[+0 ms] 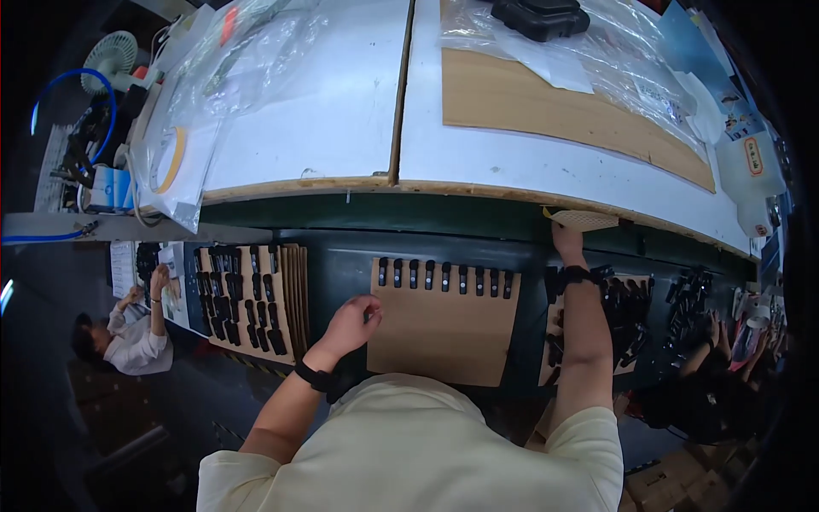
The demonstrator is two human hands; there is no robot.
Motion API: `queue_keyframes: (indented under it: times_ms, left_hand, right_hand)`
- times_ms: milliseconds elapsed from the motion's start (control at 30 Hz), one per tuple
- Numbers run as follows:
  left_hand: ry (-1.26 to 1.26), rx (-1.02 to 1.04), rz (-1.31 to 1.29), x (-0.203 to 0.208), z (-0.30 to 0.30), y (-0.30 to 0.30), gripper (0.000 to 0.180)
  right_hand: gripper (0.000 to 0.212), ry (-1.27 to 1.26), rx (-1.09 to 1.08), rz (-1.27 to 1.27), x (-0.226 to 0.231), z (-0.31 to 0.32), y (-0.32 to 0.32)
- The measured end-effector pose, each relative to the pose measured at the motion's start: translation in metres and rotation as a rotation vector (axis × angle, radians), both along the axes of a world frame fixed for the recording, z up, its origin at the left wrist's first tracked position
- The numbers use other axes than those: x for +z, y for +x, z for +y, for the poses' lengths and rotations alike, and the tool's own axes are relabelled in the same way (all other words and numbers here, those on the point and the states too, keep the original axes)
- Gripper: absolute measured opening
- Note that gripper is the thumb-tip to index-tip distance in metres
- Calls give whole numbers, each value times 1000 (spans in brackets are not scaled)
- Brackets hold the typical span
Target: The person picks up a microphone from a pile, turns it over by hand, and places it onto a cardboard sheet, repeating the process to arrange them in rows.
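In front of me a brown cardboard sheet (439,337) lies flat, with a row of several small black devices (445,277) along its far edge. My left hand (351,326) hovers over the sheet's left edge; its fingers are loosely bent, a gap shows between thumb and fingers, and nothing is visible in them. My right hand (567,243) reaches far forward to the shelf edge, closed on a beige perforated piece (586,220), whose kind I cannot make out. Below the right forearm, black devices (627,307) lie heaped on another cardboard sheet.
To the left, stacked cardboard sheets (294,299) carry rows of black devices (226,290). A white shelf (299,145) spans the far side, with plastic bags, cardboard and a black case (542,17). A small fan (111,61) stands far left. Other people work at both sides.
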State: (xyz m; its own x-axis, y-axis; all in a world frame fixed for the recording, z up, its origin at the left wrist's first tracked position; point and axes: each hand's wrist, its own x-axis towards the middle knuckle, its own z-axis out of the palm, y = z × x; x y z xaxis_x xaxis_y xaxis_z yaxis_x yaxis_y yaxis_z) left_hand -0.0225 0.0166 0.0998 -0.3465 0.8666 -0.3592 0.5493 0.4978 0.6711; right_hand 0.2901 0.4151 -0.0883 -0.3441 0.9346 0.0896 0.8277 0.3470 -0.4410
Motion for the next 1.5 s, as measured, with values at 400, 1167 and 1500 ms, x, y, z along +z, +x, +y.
queue_keyframes:
  times_ms: [400, 1167, 1500]
  left_hand:
    - [496, -124, -117, 115, 44, 52, 37]
    - [870, -312, -18, 156, -31, 69, 32]
    - [734, -280, -247, 150, -35, 60, 22]
  right_hand:
    - [27, -437, 503, 639, 267, -226, -62]
    - [32, -24, 661, 761, 342, -337, -69]
    - [30, 4, 698, 748, 344, -336, -65]
